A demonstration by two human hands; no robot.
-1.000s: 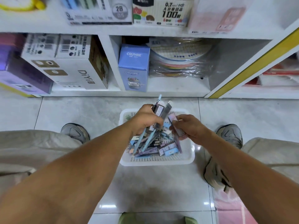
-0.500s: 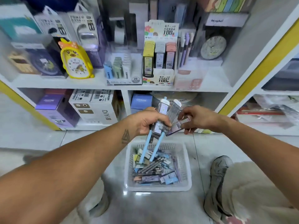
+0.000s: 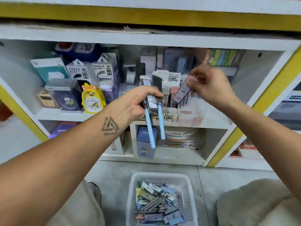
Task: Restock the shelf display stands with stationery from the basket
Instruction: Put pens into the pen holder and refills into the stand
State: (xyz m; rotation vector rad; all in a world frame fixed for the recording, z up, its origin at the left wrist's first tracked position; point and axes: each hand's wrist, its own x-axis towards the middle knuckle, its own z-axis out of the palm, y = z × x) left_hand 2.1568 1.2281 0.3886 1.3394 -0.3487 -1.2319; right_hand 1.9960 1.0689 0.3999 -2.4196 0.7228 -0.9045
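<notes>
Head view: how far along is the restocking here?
Early. The cardboard display stand already holds some packs. Left hand grips blue-handled packaged pens; right hand pinches a purple refill pack near it. The white mesh basket remains well stocked.

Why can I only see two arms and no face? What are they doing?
The camera sits on the person's head and looks down, so you see what they see: their own arms reaching out. They are in front of a shop shelf with a yellow clock and boxes on it. The left hand holds a bunch of packs with blue pens sticking down. The right hand pinches one small purple pack just in front of the display stand. On the floor below is a white basket full of more stationery.
</notes>
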